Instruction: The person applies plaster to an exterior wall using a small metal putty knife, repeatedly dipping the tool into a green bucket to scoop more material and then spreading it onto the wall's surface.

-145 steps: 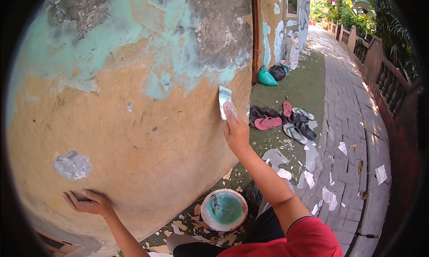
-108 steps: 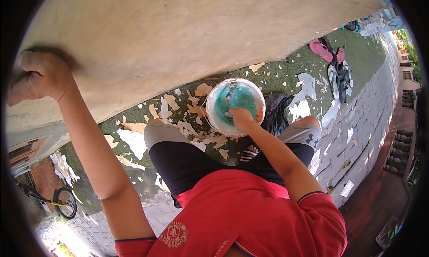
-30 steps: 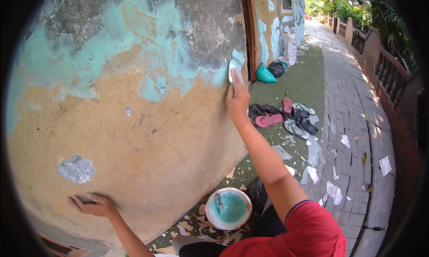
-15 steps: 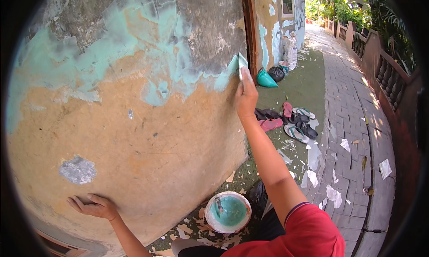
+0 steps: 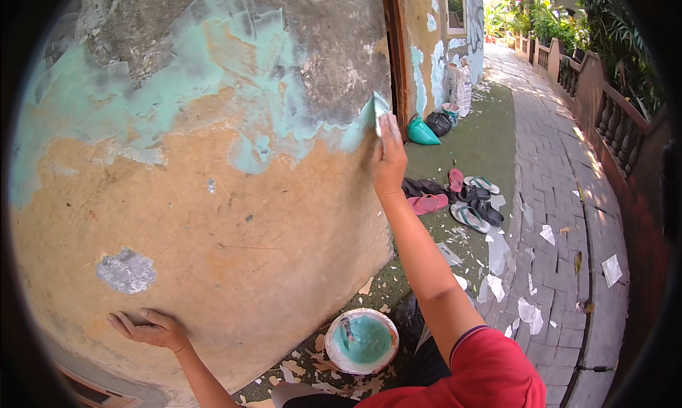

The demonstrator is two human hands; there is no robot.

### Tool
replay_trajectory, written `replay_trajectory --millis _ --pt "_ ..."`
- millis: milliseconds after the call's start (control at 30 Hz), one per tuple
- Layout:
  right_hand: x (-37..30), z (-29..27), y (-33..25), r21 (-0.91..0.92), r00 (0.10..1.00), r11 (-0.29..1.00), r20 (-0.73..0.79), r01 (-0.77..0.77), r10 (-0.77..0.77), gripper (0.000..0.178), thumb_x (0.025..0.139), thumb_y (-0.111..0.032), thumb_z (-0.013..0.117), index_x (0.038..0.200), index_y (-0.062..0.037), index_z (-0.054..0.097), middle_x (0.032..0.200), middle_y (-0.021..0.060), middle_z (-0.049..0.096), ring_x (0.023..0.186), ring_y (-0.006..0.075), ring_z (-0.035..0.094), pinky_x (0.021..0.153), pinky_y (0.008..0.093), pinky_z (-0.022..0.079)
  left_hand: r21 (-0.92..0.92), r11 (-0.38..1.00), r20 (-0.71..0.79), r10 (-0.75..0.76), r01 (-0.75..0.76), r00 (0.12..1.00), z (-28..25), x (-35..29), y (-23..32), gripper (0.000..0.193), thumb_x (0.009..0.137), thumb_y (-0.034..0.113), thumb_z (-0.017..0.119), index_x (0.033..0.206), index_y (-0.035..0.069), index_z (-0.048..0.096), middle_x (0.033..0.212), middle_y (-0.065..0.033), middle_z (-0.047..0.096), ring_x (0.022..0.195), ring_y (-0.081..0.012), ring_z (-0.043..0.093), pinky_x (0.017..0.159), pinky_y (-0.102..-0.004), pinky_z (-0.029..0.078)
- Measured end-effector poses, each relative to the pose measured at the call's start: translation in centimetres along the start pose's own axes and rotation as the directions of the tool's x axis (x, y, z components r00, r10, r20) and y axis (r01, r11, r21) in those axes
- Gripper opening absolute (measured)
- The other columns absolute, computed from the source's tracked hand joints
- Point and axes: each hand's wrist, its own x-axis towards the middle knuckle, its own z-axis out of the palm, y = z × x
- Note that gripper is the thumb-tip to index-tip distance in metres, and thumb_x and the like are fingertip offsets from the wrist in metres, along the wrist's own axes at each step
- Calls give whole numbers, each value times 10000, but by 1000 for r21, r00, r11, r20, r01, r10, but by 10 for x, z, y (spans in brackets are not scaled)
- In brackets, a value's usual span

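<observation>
My right hand [image 5: 389, 159] is closed around a putty knife [image 5: 381, 111], its blade flat against the wall [image 5: 206, 216] beside a brown door frame. Turquoise filler [image 5: 359, 129] covers the wall just left of the blade and spreads in a ragged band across it. Lower down on the left, my left hand [image 5: 158, 331] leans on the bare tan wall with its fingers stretched out, holding nothing. Below, between my arms, stands a round white bucket [image 5: 337, 360] with turquoise filler inside. A tool with a smeared handle [image 5: 347, 328] rests in it.
Several sandals [image 5: 469, 216] lie on the green floor right of my arm. A teal bag [image 5: 423, 131], a black bag [image 5: 440, 120] and a white sack [image 5: 462, 88] stand farther back. Paint flakes litter the ground and paved path [image 5: 554, 159]; a balustrade [image 5: 614, 117] runs along the right.
My right hand and the putty knife have slid slightly down and left along the wall, by the door frame. My left hand stays in its place.
</observation>
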Motion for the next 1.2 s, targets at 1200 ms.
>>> replay_trajectory --millis 1200 --pt "-6 -1 14 -68 994 992 18 -102 103 557 781 88 512 1328 -5 477 1350 200 490 1248 338 479 1011 392 427 14 1000 -4 12 -12 1000 -1 1 -3 468 961 213 490 1295 -106 413 1408 -280 338 1314 -409 346 1087 -490 291"
